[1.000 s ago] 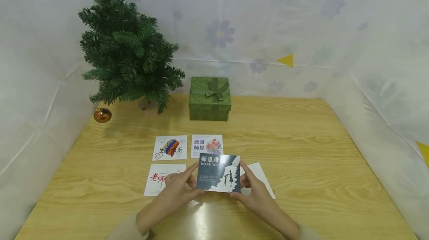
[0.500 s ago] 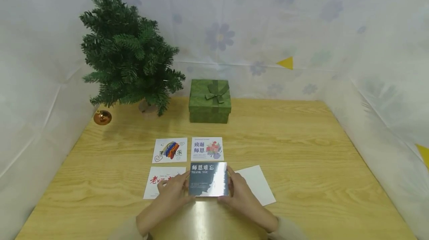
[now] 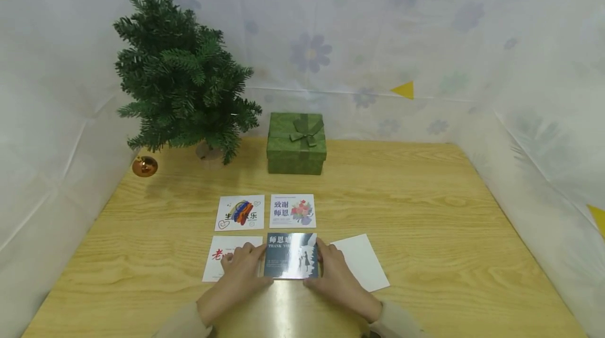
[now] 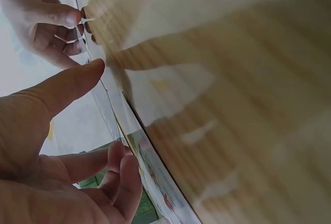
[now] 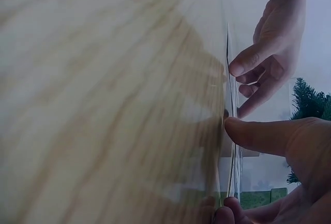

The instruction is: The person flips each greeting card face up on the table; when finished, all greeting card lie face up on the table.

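Note:
A dark blue greeting card (image 3: 283, 259) with white lettering and figure silhouettes lies between my two hands, low over the table; whether it touches the wood I cannot tell. My left hand (image 3: 241, 270) grips its left side, thumb at the near corner. On the opposite side my right hand (image 3: 335, 273) holds the right edge the same way. Under my left fingers is a white card with red writing (image 3: 219, 259), partly hidden. To the right a blank white card (image 3: 363, 262) lies askew beside my right hand. Both wrist views show the dark card nearly edge-on.
Behind the dark card lie a birthday card (image 3: 240, 213) and a flower card (image 3: 293, 211). A green gift box (image 3: 296, 144) with a bow stands farther back. At the back left is a small fir tree (image 3: 179, 75) with a copper bauble (image 3: 144, 166). Patterned cloth surrounds the wooden table (image 3: 425, 212).
Both hands have brought the dark card down and slightly left, off the flower card it was covering in part. It now lies flatter, beside the red-lettered card.

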Available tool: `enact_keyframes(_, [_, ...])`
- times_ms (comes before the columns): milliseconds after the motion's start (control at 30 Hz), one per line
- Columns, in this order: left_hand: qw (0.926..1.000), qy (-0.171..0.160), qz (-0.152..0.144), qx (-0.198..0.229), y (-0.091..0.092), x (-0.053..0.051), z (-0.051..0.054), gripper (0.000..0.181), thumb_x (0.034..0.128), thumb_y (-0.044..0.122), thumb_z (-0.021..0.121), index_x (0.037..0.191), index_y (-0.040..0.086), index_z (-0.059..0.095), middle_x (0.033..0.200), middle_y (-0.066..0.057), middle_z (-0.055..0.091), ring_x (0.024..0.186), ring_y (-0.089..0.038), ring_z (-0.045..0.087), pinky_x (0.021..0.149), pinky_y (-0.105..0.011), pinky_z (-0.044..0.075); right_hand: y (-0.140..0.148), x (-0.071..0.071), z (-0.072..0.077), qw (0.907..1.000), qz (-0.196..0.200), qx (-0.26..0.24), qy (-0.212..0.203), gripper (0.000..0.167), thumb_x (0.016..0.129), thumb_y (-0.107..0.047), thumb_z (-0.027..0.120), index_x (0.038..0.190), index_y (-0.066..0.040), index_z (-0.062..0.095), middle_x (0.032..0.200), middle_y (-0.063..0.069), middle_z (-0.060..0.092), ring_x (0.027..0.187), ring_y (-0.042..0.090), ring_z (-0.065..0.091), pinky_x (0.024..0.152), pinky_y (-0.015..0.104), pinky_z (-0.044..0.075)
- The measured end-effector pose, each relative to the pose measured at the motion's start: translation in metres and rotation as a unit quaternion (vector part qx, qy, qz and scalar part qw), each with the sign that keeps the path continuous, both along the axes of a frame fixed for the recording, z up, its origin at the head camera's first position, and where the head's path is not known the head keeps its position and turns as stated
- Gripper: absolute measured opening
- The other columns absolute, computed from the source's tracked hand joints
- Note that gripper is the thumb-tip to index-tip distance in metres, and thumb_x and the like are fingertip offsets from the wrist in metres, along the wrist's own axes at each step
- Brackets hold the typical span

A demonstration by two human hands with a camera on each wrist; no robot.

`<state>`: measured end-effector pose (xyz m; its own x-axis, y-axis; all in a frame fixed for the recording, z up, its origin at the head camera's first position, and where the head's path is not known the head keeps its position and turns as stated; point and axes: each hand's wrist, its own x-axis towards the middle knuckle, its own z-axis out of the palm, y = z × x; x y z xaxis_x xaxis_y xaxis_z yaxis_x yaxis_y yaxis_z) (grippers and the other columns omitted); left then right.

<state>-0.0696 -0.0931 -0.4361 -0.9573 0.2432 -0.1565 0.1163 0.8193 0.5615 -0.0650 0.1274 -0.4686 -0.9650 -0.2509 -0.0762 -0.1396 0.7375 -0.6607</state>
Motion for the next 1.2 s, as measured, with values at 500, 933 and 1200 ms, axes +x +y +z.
enact_keyframes(500, [0.9997, 0.003, -0.007, -0.021, 0.001, -0.001, -0.001, 0.073, 0.0627, 0.024, 0.082, 0.126, -0.003, 0.057, 0.099, -0.012, 0.053, 0.089, -0.028, 0.043, 0.085, -0.060, 0.028, -0.001, 0.002, 0.011, 0.9996, 0.007, -0.008, -0.024, 0.094, 0.064, -0.018, 0.083, 0.138, 0.014, 0.036, 0.094, 0.009, 0.048, 0.090, 0.023, 0.043, 0.075, 0.033, 0.043])
enact_keyframes(933, [0.9994, 0.002, -0.013, -0.032, 0.003, -0.001, -0.002, 0.070, 0.0644, 0.022, 0.080, 0.126, -0.004, 0.058, 0.103, -0.014, 0.054, 0.090, -0.028, 0.042, 0.083, -0.057, 0.027, -0.001, 0.002, 0.017, 0.9996, 0.004, -0.007, -0.027, 0.090, 0.065, -0.016, 0.083, 0.136, 0.014, 0.038, 0.091, 0.008, 0.046, 0.086, 0.021, 0.041, 0.071, 0.030, 0.041])
enact_keyframes(1200, [0.9992, 0.005, -0.020, -0.034, 0.003, -0.001, -0.003, 0.069, 0.0646, 0.023, 0.080, 0.124, -0.005, 0.059, 0.102, -0.013, 0.054, 0.088, -0.027, 0.041, 0.081, -0.055, 0.027, -0.001, 0.002, 0.015, 0.9997, 0.005, -0.006, -0.025, 0.087, 0.065, -0.016, 0.083, 0.134, 0.015, 0.040, 0.090, 0.007, 0.045, 0.085, 0.020, 0.041, 0.072, 0.029, 0.041])
